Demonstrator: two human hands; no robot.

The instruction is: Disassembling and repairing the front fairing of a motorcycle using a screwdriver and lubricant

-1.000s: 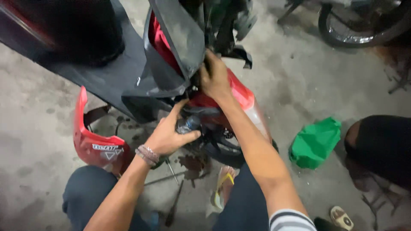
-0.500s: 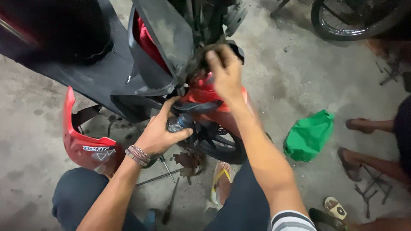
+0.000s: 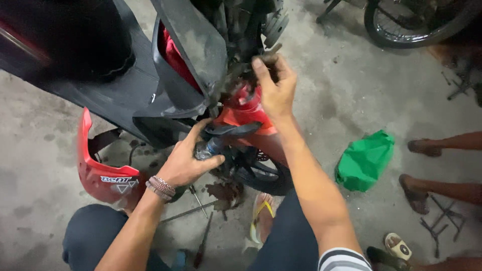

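A red and black scooter (image 3: 150,95) stands in front of me with its front wheel (image 3: 261,175) low between my knees. My left hand (image 3: 188,160) is wrapped around the lower fork leg (image 3: 213,146) just under the black front panel (image 3: 193,50). My right hand (image 3: 273,88) reaches up behind that panel, its fingers closed on a dark part near the steering column; what it grips is hidden. A red fender (image 3: 246,115) sits between the two hands.
A loose red body panel (image 3: 103,173) lies on the concrete at the left. Screwdrivers (image 3: 201,246) and a rod lie by my knees. A green bag (image 3: 365,160) sits to the right, beside another person's feet (image 3: 419,173). A second motorcycle's wheel (image 3: 406,25) stands at the top right.
My right hand has climbed higher behind the front panel. The left hand stays on the fork leg. The view has shifted, and the other person's legs have moved in at the right.
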